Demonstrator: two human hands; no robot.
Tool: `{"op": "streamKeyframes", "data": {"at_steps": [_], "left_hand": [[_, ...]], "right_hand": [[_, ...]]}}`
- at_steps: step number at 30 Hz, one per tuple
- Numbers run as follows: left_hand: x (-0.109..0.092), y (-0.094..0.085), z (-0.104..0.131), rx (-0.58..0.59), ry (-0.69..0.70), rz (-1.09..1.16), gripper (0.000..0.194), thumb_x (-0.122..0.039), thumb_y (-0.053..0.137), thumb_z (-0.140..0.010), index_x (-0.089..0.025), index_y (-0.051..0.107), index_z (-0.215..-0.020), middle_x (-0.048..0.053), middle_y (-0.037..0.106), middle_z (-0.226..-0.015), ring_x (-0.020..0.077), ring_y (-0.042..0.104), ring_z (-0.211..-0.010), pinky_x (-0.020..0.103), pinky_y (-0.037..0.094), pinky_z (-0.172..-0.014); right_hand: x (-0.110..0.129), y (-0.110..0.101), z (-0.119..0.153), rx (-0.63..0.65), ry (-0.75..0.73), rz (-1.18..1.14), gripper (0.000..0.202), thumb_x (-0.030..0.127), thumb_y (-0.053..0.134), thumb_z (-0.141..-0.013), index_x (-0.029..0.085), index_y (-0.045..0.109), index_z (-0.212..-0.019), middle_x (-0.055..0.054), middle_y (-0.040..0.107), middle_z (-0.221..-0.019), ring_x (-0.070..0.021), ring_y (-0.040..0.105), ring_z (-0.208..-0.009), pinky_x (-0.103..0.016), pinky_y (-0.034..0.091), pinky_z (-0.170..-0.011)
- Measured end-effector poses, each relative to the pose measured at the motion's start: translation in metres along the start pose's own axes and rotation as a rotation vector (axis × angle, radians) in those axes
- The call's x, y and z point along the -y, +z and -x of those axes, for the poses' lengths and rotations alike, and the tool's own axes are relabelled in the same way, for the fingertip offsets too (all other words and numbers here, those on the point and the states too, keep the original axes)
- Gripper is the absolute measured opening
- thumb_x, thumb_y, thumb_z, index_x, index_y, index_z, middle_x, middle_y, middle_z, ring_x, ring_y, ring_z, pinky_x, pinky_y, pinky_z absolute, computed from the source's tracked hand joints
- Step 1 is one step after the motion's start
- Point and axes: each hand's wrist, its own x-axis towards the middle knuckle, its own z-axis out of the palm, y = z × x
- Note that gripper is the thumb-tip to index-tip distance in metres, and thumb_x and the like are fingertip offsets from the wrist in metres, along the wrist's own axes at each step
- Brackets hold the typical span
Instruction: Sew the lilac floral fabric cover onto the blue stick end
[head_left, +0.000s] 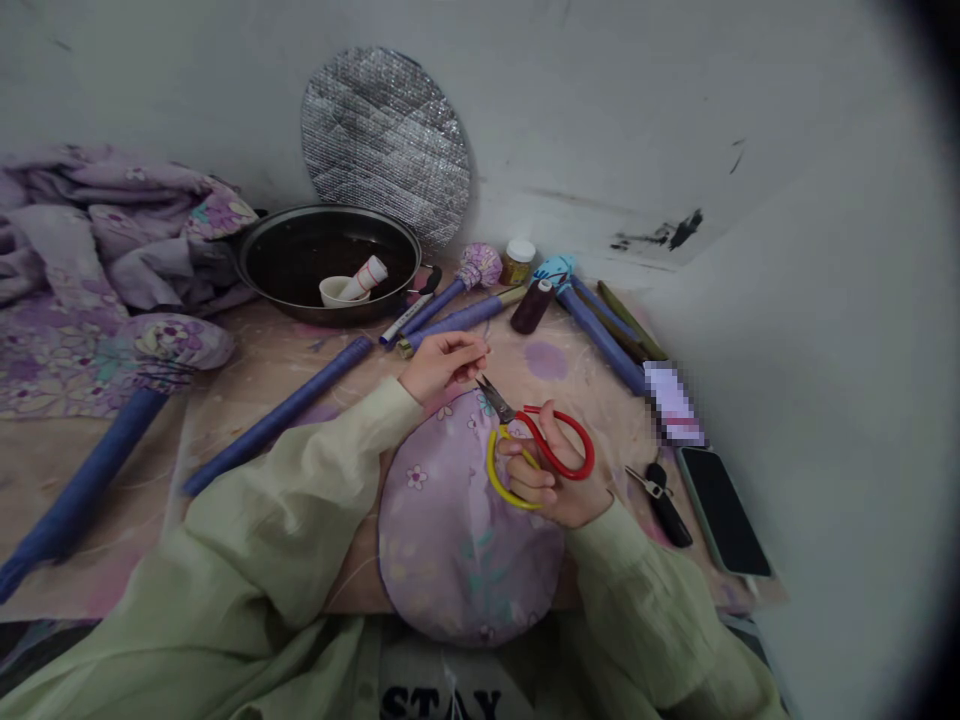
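Observation:
In my right hand (559, 475) is a pair of scissors (504, 412) with one red and one yellow handle loop. The blades are spread a little and point up and left, close to the fingertips of my left hand (448, 362). Those left fingers are pinched together; whatever sits between them is too small to make out. Below both hands lies a round lilac cloth piece (442, 530) with flowers and a dark edge, reaching over the table's front edge. Part of it is hidden under my right hand and the scissors.
Blue-wrapped rods (281, 415) lie left and behind. A black pan (262, 285) holds a small white cup (337, 290). A dark thread spool (532, 306), a jar (517, 262), keys (654, 482) and a phone (724, 510) are right. Floral cloth (67, 290) is heaped left.

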Motion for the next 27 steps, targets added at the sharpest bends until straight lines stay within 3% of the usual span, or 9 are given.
{"op": "streamKeyframes", "data": {"at_steps": [9, 27], "left_hand": [[0.0001, -0.0001, 0.0000, 0.002, 0.003, 0.006, 0.016, -0.027, 0.061, -0.095, -0.011, 0.062, -0.092, -0.001, 0.062, -0.078, 0.0080, 0.057, -0.060, 0.021, 0.051, -0.054], [0.0014, -0.0004, -0.0001, -0.012, -0.007, 0.009, 0.018, -0.028, 0.061, -0.095, -0.011, 0.063, -0.093, 0.000, 0.063, -0.080, 0.0091, 0.059, -0.062, 0.023, 0.053, -0.057]], "right_hand": [[0.0031, 0.0040, 0.0027, 0.013, -0.008, -0.018, 0.069, 0.081, 0.029, -0.085, 0.016, 0.051, -0.074, 0.011, 0.032, -0.039, -0.0046, 0.019, -0.031, -0.018, 0.018, -0.035], [0.0024, -0.0010, -0.0009, 0.094, 0.028, -0.063, 0.081, 0.090, 0.015, -0.077, 0.016, 0.050, -0.076, 0.010, 0.032, -0.043, -0.0057, 0.019, -0.032, -0.021, 0.012, -0.035]]}}
